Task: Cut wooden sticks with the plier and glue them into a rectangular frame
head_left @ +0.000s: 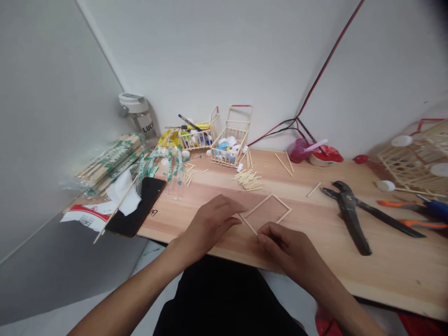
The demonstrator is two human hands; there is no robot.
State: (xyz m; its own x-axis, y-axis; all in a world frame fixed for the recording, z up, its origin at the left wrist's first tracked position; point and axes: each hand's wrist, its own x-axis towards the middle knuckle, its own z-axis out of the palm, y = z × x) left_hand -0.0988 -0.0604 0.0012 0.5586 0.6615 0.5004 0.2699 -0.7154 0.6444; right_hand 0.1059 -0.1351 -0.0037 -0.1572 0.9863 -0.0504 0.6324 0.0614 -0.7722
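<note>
A square outline of thin wooden sticks lies on the table in front of me. Along its near left side runs one more stick. My right hand pinches the near end of that stick between thumb and fingertips. At the other end is my left hand, fingers stretched out and thumb apart, its fingertips beside or lightly touching the stick. Beyond the outline lies a pile of short cut sticks.
Two small stick-built carts stand at the back, filled with small items. Pliers and orange-handled tools lie right, near a larger stick basket. Left are a phone, bundled wrapped sticks and a bottle.
</note>
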